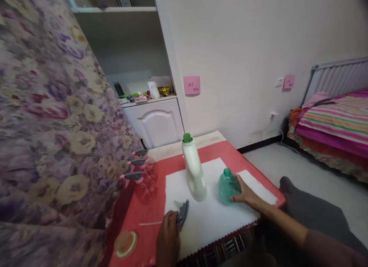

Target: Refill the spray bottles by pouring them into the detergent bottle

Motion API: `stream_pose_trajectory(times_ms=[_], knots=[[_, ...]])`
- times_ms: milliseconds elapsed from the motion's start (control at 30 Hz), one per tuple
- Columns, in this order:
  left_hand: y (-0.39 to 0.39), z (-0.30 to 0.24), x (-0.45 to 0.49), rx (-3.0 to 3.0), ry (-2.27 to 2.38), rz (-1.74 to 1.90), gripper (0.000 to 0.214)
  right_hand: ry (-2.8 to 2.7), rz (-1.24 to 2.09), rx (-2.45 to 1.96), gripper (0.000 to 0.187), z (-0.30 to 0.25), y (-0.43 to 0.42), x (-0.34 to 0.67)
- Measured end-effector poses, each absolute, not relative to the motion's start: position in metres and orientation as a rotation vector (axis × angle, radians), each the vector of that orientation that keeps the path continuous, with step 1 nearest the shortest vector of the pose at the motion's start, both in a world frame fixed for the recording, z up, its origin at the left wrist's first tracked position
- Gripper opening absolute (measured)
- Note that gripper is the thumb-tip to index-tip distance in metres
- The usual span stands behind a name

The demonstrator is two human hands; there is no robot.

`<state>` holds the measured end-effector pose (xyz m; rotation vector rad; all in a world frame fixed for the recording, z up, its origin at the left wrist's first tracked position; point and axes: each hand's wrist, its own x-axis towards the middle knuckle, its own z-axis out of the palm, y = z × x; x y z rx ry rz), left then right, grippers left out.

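My left hand (pixel 168 238) is closed around a grey spray trigger head (pixel 183 214), low over the near edge of the table. A thin pale dip tube (pixel 151 223) reaches left from it. My right hand (pixel 243 191) grips the right side of a round, see-through green spray bottle (pixel 227 187), which is upright with its neck uncovered. Between the hands stands a tall pale-green jug (pixel 194 171) with a handle, its mouth uncapped and green inside. A round, pale lid-like piece (pixel 125 244) lies at the near left.
Several clear spray bottles (pixel 146 191) with grey and pink trigger heads line the table's left side, beside a floral curtain (pixel 71 144). White paper (pixel 212 221) covers part of the red tabletop (pixel 126 209). A wall stands behind; a bed (pixel 339 121) is at right.
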<state>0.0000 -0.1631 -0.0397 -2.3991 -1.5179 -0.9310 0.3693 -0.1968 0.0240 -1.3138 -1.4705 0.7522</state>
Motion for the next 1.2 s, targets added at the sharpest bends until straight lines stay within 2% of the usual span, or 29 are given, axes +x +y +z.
stream_pose_trajectory(times_ms=[167,367,467,533,600,700,800,933,1100,1200], knots=[[-0.174,-0.01,0.003,-2.274,-1.453,-1.0,0.033,-1.403,0.848,-1.279,0.089,-0.018,-0.215,0.347],[-0.205,0.054,0.026,-2.256,-1.479,-1.216,0.033,-1.444,0.898,-1.26,0.09,-0.025,-0.215,0.347],[-0.228,0.094,0.052,-2.139,-1.708,-1.44,0.031,-1.437,0.903,-1.239,0.09,-0.023,-0.216,0.346],[-0.244,0.121,0.075,-2.042,-1.915,-1.679,0.036,-1.432,0.904,-1.223,0.089,-0.022,-0.217,0.345],[-0.256,0.146,0.099,-1.904,-1.932,-2.075,0.037,-1.437,0.905,-1.21,0.089,-0.022,-0.217,0.344],[-0.264,0.171,0.131,-1.921,-1.694,-2.678,0.04,-1.441,0.908,-1.2,0.091,-0.023,-0.216,0.343],[-0.26,0.181,0.154,-1.951,-1.58,-2.973,0.031,-1.436,0.928,-1.185,0.091,-0.024,-0.214,0.343],[-0.248,0.177,0.176,-2.058,-1.515,-3.009,0.029,-1.431,0.918,-1.165,0.093,-0.025,-0.212,0.342],[-0.235,0.164,0.194,-2.327,-1.592,-2.769,0.04,-1.427,0.891,-1.153,0.095,-0.026,-0.211,0.342],[-0.227,0.155,0.198,-2.395,-1.666,-2.615,0.039,-1.424,0.865,-1.15,0.095,-0.028,-0.211,0.341]])
